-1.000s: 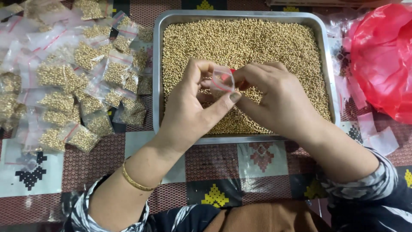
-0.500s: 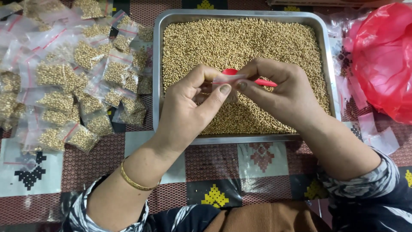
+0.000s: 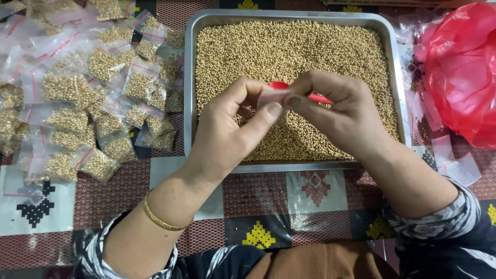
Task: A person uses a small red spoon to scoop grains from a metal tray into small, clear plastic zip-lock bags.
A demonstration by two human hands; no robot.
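A steel tray full of small tan seeds lies in front of me. Over its near half, my left hand and my right hand pinch a small clear plastic bag between thumbs and fingertips. A red scoop shows just behind the bag, lying on the seeds, partly hidden by my right hand. A gold bangle circles my left wrist.
Several small clear bags filled with seeds are piled on the patterned cloth left of the tray. A red plastic bag sits at the right edge, with empty clear bags below it.
My hands have drawn closer together over the tray and pinched the small bag tighter. The red scoop has come into view behind my fingers.
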